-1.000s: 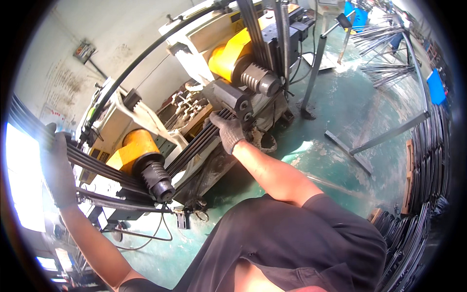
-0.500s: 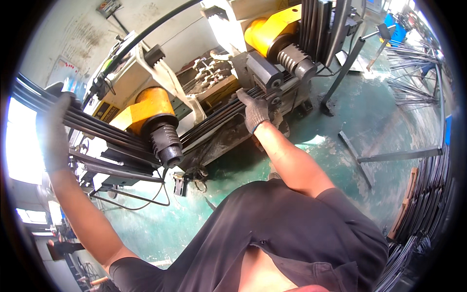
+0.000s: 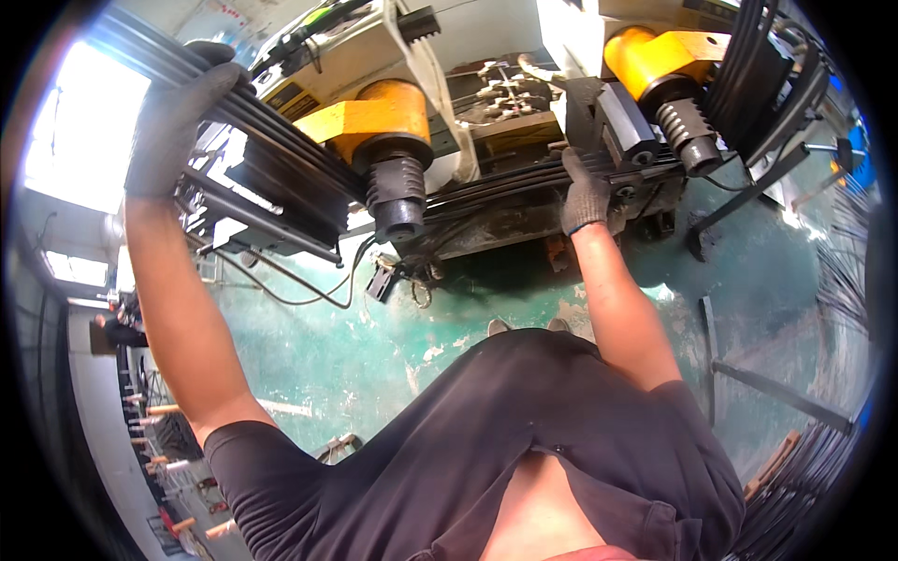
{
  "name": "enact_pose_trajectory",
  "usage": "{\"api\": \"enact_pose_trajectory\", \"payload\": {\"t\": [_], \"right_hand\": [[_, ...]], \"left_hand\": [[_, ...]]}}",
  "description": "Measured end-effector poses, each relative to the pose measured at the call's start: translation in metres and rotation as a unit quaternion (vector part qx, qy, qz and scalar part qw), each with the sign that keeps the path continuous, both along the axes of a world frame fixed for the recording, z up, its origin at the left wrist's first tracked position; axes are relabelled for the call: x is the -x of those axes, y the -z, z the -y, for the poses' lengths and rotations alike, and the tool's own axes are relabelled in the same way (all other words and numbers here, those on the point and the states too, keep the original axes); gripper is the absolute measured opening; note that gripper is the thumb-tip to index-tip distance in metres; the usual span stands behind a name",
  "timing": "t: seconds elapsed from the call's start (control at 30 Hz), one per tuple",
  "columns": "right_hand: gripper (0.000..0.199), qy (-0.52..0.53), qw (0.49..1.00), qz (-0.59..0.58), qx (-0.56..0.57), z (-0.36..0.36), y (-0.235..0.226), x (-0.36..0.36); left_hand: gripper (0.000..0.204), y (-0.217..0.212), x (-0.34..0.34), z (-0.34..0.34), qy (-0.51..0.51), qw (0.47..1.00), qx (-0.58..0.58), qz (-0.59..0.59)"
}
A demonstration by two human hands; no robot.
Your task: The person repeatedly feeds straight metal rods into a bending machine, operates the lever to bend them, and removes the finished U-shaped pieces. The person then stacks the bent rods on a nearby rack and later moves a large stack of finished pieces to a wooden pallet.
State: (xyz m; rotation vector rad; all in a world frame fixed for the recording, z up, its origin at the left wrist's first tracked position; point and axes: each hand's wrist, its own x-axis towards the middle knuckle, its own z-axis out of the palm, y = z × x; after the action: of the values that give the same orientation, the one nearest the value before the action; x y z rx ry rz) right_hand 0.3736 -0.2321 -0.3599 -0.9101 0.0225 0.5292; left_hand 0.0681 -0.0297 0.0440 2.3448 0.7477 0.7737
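We've got our left hand [image 3: 173, 126] wrapped round the rods [image 3: 281, 136], upper left of the frame, probably supporting that end. Our right hand [image 3: 586, 196]'s on them right of centre, maybe steadying; can't tell its finger grip.

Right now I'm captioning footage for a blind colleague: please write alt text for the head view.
A gloved left hand grips dark rods at upper left; the gloved right hand is at the rods between two yellow arms of a machine. A green floor shows below.
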Motion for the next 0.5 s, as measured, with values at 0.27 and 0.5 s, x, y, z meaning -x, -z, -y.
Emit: {"api": "enact_pose_trajectory", "payload": {"t": [0.27,0.5], "right_hand": [[0.034,-0.038,0.998,0.043,0.024,0.004,0.011,-0.003],[0.032,-0.079,0.995,-0.058,0.018,0.001,0.003,0.001]], "left_hand": [[0.025,-0.003,-0.001,0.007,-0.03,0.999,-0.009,-0.025],[0.04,-0.026,-0.02,0.083,0.042,0.995,0.066,-0.061]]}}
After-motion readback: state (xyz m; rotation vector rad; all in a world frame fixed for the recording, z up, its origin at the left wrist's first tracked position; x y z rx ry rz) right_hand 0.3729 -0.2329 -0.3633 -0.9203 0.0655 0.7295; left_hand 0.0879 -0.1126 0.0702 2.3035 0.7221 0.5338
